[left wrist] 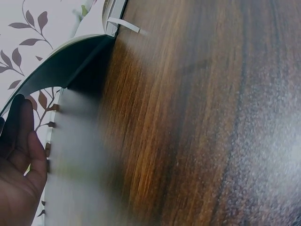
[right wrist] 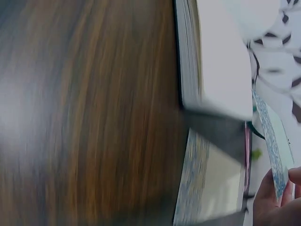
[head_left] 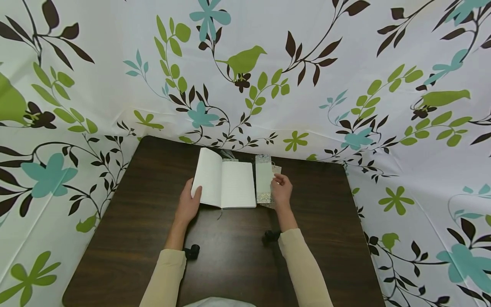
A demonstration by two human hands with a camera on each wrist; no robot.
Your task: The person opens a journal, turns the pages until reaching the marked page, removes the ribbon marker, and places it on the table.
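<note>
An open notebook (head_left: 238, 185) with blank-looking lined pages and a dark cover lies towards the back of the table. My left hand (head_left: 188, 202) grips its left side, thumb over the page edge; in the left wrist view the fingers (left wrist: 27, 115) are behind the raised dark cover. A ribbon (left wrist: 124, 24) hangs from the spine. Right of the notebook, my right hand (head_left: 281, 189) pinches the edge of a pale green bookmark (head_left: 263, 177) with patterned ends. The right wrist view shows this bookmark (right wrist: 273, 136) tilted up between thumb and fingers.
A beige patterned card (head_left: 277, 170) with a string loop lies partly behind the bookmark. Another item (head_left: 230, 160) pokes out behind the notebook. The dark wooden table (head_left: 230, 251) meets a leaf-and-bird patterned cloth (head_left: 245, 106) at its back edge. Each wrist carries a black camera (head_left: 192, 251).
</note>
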